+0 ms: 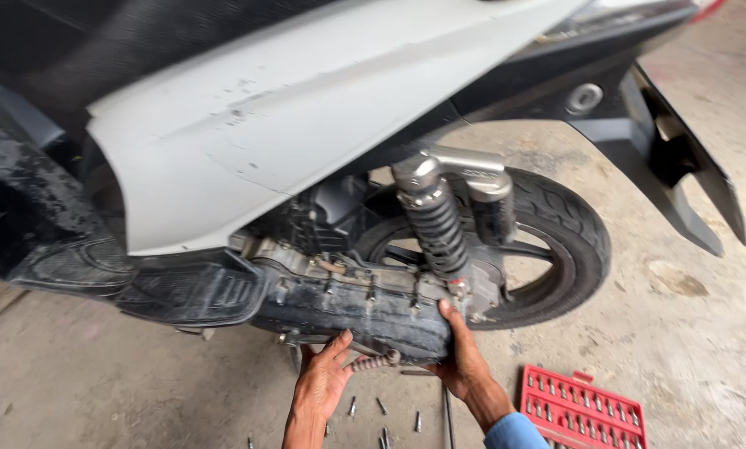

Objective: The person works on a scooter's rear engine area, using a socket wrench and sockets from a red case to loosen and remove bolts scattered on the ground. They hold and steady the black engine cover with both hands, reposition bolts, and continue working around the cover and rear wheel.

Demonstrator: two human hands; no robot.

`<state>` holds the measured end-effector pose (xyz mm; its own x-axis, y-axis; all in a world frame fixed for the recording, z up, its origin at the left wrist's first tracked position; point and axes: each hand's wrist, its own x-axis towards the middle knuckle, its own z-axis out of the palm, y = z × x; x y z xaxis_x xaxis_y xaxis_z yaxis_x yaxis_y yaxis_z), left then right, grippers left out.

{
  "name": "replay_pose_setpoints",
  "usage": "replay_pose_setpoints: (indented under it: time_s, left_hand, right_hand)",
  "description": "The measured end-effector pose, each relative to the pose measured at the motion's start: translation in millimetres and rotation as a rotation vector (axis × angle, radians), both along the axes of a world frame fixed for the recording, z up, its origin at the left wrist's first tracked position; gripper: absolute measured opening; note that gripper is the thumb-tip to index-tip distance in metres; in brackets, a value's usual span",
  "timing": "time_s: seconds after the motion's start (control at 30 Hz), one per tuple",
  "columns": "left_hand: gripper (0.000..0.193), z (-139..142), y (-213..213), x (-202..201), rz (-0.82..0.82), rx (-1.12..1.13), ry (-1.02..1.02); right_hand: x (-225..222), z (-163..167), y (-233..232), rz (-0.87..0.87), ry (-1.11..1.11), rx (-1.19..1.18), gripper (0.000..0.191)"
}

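Gripping the black engine cover (365, 312) low on the scooter: my left hand (323, 378) cups its underside, my right hand (463, 357) clasps its rear end; it looks heavy, stiff, greasy; bolts (381, 407) and red bit case (581, 411) lie on the floor.

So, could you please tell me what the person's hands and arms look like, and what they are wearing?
Both hands are bare, with no gloves, rings or watch visible. The left hand has a bare forearm, no sleeve showing. The right hand ends in a light blue sleeve at the forearm.
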<state>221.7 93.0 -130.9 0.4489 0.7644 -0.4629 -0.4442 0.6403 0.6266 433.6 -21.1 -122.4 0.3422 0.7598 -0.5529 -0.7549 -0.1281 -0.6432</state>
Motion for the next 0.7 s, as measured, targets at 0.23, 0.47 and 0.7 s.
replay_pose_setpoints:
  time_s: [0.23, 0.47, 0.7]
  left_hand:
    - [0.069, -5, -8, 6, -0.026, 0.135, -0.147]
    - [0.091, 4, -19, 7, 0.088, 0.193, 0.142]
    - [0.101, 7, -26, 9, 0.138, 0.242, 0.165]
  right_hand:
    - [-6, 0, 0, -0.048, -0.008, 0.012, 0.087]
    - [-8, 1, 0, -0.073, -0.031, -0.005, 0.088]
    - [-12, -3, 2, -0.139, -0.05, -0.045, 0.093]
